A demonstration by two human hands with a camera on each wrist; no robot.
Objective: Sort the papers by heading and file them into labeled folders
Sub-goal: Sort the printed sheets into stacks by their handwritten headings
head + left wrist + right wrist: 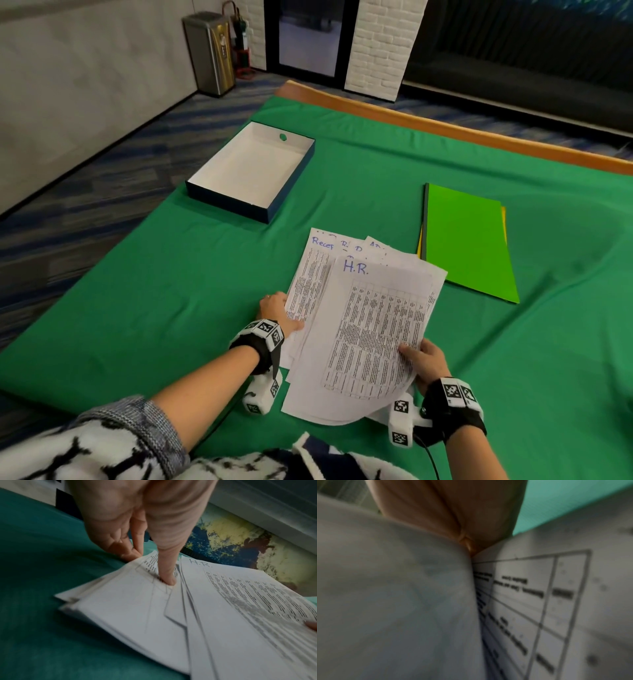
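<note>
The open box (251, 171) sits far left on the green surface (137, 291), well apart from the papers, and nothing lies in it.

Next comes the left hand (275, 308). It presses down on the left side of the fanned papers (342, 308), most likely so the pile does not slide. The left wrist view shows what the head view hides: one straight finger (165, 568) pushes into the sheets, and the other fingers touch the pile's edge.

The right hand (426, 359) pinches the top sheets, headed "H.R." (356, 268), by their lower right corner and lifts them, so the headings below, like "Recep", can probably be read. The right wrist view is blurry; it shows only paper close up.

The green folder (469, 243) lies just right of the papers, still closed, with a yellow one (503, 219) under it.
</note>
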